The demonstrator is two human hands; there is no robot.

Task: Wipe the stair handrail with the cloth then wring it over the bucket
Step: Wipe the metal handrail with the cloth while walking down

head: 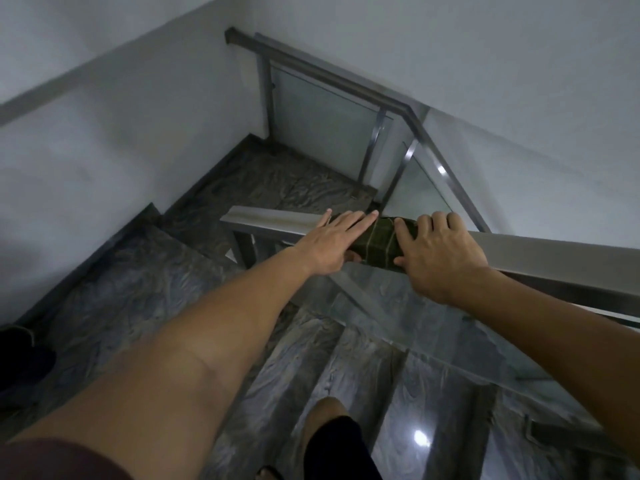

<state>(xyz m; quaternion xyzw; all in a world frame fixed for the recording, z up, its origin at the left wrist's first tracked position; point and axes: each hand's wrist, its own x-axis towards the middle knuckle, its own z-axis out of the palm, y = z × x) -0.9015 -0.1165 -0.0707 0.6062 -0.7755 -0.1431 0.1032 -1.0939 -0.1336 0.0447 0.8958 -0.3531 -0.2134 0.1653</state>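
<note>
A dark green checked cloth (379, 247) is wrapped over the flat metal stair handrail (273, 218), which runs from centre left to the right edge. My left hand (332, 245) lies on the cloth's left part with fingers stretched flat along the rail and the thumb under it. My right hand (440, 254) presses on the cloth's right end, fingers curled over the rail's top. The bucket is not in view.
Grey marble steps (114, 271) turn down to the left along a white wall. A glass panel (398, 317) hangs under the handrail. A second metal railing with glass (322, 109) runs along the far flight. My foot in a sandal (332, 441) stands on a lower step.
</note>
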